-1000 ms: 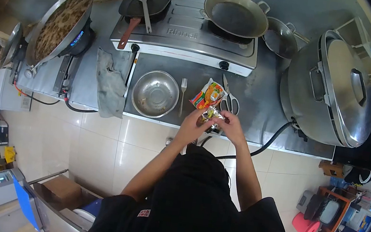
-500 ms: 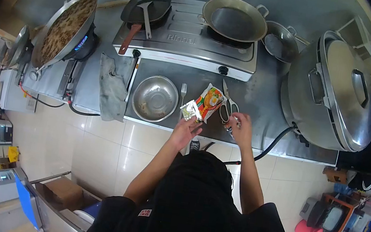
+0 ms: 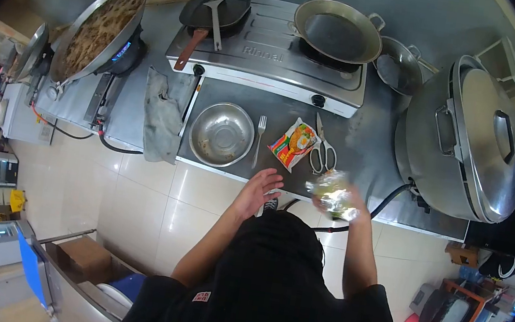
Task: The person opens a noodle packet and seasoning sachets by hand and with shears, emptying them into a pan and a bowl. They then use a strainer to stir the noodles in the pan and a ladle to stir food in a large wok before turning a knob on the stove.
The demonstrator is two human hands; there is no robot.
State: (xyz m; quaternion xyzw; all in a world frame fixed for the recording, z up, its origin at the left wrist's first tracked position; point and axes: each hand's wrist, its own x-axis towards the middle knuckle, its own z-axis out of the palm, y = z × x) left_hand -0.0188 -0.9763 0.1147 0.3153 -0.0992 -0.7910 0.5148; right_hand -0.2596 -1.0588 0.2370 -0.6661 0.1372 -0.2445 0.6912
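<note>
My right hand (image 3: 361, 208) is closed around shiny silver and greenish seasoning sachets (image 3: 333, 196), smeared by motion, at the counter's front edge. Nothing is in my left hand (image 3: 259, 189), whose fingers are spread just below the fork. Between the hands, on the counter, lies a colourful instant noodle packet (image 3: 295, 144). White-handled scissors (image 3: 323, 155) rest right beside it, blades pointing away from me. To the packet's left are a fork (image 3: 259, 141) and a metal bowl (image 3: 200, 132) with small bits of residue inside.
Behind stands a two-burner gas stove (image 3: 262, 54), carrying a dark pan (image 3: 192, 13) with a spatula and a wide wok (image 3: 338, 33). A large lidded pot (image 3: 432, 162) is at right. At left, a grey cloth (image 3: 161, 122) lies near a full wok (image 3: 105, 29).
The silver sachet has left my left hand, and my right hand now holds the shiny sachets farther right. My left fingers have spread. The view has shifted slightly.
</note>
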